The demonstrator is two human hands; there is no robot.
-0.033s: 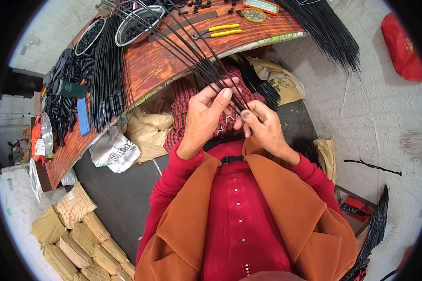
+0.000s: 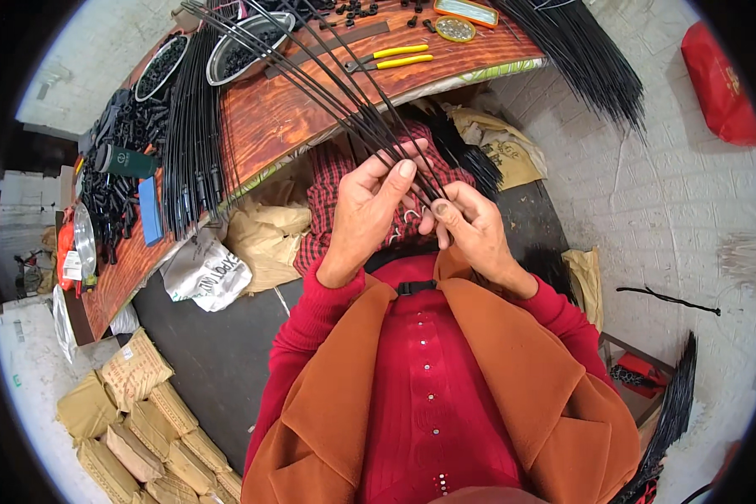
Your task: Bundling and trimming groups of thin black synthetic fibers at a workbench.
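My left hand and my right hand are raised together in front of my chest. Both pinch the near ends of a thin bunch of long black rods. The rods fan out up and to the left over the wooden table. My left thumb and fingers wrap the bunch from the left. My right fingertips press on it from the right, just below my left fingers. A red checked cloth lies on my lap behind the hands.
On the table lie a thick bundle of black rods, two metal bowls of small black parts, yellow-handled pliers, a green can and a blue block. More black rods hang off the far right. Paper packets are stacked on the floor.
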